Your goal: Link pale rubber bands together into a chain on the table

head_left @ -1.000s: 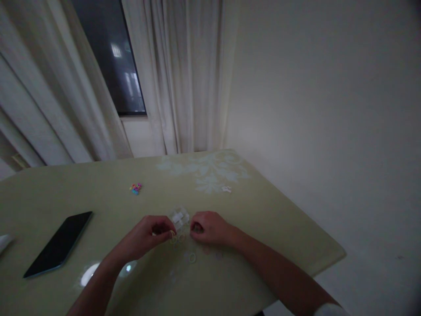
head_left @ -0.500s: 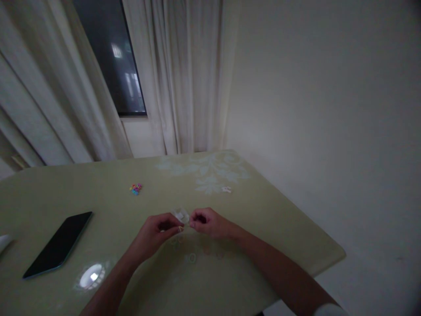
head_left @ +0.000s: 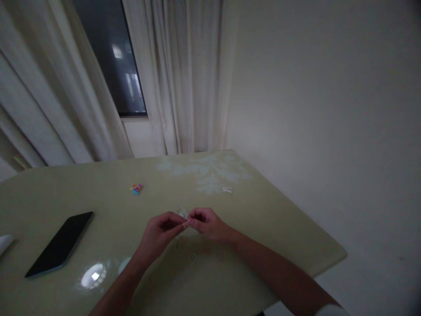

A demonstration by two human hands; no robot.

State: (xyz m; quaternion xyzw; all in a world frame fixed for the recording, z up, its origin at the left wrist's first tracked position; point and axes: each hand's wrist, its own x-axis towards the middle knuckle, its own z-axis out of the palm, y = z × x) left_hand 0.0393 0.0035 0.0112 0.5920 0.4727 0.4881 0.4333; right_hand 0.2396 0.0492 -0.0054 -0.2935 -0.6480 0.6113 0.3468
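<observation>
My left hand (head_left: pixel 161 232) and my right hand (head_left: pixel 208 223) meet fingertip to fingertip just above the pale green table (head_left: pixel 279 228). Both are closed in a pinch on a small pale ring-shaped band (head_left: pixel 185 225) between them. A small clear plastic piece (head_left: pixel 182 213) lies on the table just behind the fingertips, partly hidden. A few pale loose rings (head_left: pixel 192 257) lie on the table below the hands.
A black phone (head_left: pixel 59 244) lies flat at the left. A small heap of coloured bits (head_left: pixel 136 188) and a little white piece (head_left: pixel 226 189) sit farther back. Curtains (head_left: pixel 184 74) and a dark window (head_left: pixel 112 57) stand behind; the table's right edge drops off near the wall.
Both hands have lifted slightly off the table and come closer together, fingertips now touching over the small band. A lamp's reflection on the table has shifted a little.
</observation>
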